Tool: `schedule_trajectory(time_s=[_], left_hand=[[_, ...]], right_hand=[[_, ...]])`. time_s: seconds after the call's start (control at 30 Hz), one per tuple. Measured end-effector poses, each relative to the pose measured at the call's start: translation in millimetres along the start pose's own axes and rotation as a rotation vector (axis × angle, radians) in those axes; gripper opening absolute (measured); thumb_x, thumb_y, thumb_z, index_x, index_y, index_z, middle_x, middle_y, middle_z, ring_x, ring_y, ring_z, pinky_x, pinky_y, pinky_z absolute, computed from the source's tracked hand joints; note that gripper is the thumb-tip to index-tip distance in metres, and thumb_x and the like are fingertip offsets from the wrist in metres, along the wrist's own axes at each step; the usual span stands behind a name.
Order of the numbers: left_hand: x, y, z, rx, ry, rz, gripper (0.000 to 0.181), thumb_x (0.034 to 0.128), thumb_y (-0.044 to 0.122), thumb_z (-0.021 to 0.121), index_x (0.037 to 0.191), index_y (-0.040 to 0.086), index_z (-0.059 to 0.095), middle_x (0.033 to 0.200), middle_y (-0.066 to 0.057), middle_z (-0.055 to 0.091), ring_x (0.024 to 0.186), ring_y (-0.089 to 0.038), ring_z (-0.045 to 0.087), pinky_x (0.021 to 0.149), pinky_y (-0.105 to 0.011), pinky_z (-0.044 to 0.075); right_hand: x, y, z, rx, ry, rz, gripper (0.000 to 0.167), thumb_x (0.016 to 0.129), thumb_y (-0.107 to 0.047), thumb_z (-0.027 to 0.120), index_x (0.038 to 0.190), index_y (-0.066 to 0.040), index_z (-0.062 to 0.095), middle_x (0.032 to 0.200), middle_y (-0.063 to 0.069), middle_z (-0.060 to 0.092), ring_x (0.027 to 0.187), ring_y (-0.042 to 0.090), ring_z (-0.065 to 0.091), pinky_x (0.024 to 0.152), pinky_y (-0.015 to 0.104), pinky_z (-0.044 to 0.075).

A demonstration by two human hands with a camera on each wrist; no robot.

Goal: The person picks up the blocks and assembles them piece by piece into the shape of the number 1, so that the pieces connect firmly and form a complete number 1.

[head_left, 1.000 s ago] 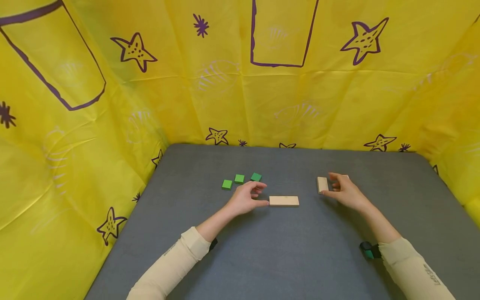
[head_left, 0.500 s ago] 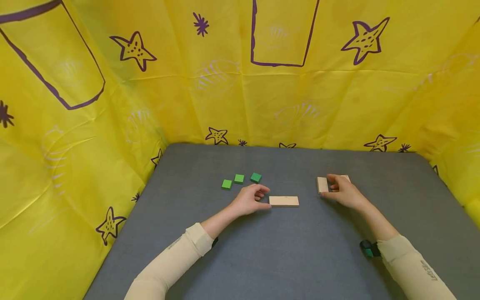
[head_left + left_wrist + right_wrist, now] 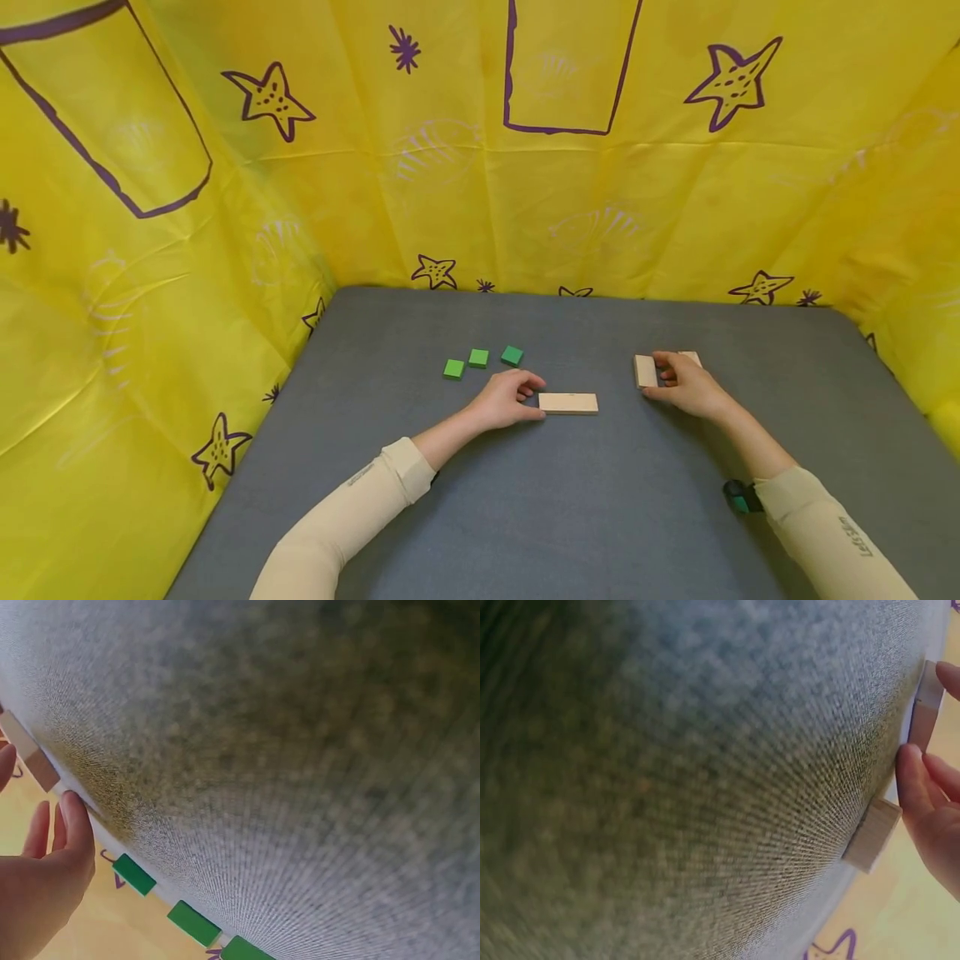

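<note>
A flat wooden block (image 3: 567,403) lies crosswise in the middle of the table. My left hand (image 3: 501,400) is at its left end, thumb and fingers spread apart and loosely bent, with the thumb tip by the near corner. Another wooden block (image 3: 644,372) points away from me on the right. At its right edge is my right hand (image 3: 692,387), index fingertip by the far corner and thumb by the near one. Whether these tips touch the block is hard to tell. Mostly hidden behind the right hand, a further wooden block (image 3: 692,357) also shows as a piece (image 3: 874,834) in the right wrist view.
Left of centre, two light green tiles (image 3: 453,369) and a darker green tile (image 3: 512,356) lie beyond my left hand. The grey table (image 3: 555,517) ends at a yellow curtain (image 3: 450,200) at the back and sides.
My left hand has moved right, up to the end of the middle block. The right hand has drawn slightly toward me, its thumb leaving the block's near edge. The blocks have not moved.
</note>
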State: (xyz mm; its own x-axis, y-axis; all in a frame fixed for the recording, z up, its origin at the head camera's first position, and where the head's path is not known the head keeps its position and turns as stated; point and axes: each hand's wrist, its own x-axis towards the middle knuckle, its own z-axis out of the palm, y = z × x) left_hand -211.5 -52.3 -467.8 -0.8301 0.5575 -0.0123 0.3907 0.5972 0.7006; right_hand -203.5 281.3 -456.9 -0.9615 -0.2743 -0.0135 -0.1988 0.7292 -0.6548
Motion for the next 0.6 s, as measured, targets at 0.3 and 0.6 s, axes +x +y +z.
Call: schedule_trajectory(time_s=[0.3, 0.6], left_hand=[[2.1, -0.7, 2.6, 0.020, 0.002, 0.042, 0.040, 0.0806, 0.013, 0.081, 0.116, 0.003, 0.066, 0.110, -0.008, 0.065, 0.098, -0.019, 0.061, 0.084, -0.023, 0.050], [4.1, -2.1, 7.2, 0.038, -0.004, 0.077, 0.036, 0.0809, 0.010, 0.080, 0.114, 0.003, 0.068, 0.107, -0.008, 0.066, 0.094, -0.017, 0.061, 0.082, -0.021, 0.050]], right_hand=[[-0.6, 5.7, 0.8, -0.018, 0.006, -0.016, 0.064, 0.088, -0.013, 0.072, 0.134, 0.018, 0.040, 0.127, 0.038, 0.047, 0.106, 0.047, 0.055, 0.089, 0.057, 0.048], [-1.0, 7.0, 1.8, -0.018, 0.013, -0.026, 0.062, 0.088, -0.013, 0.073, 0.133, 0.018, 0.042, 0.125, 0.037, 0.049, 0.105, 0.046, 0.055, 0.089, 0.057, 0.048]])
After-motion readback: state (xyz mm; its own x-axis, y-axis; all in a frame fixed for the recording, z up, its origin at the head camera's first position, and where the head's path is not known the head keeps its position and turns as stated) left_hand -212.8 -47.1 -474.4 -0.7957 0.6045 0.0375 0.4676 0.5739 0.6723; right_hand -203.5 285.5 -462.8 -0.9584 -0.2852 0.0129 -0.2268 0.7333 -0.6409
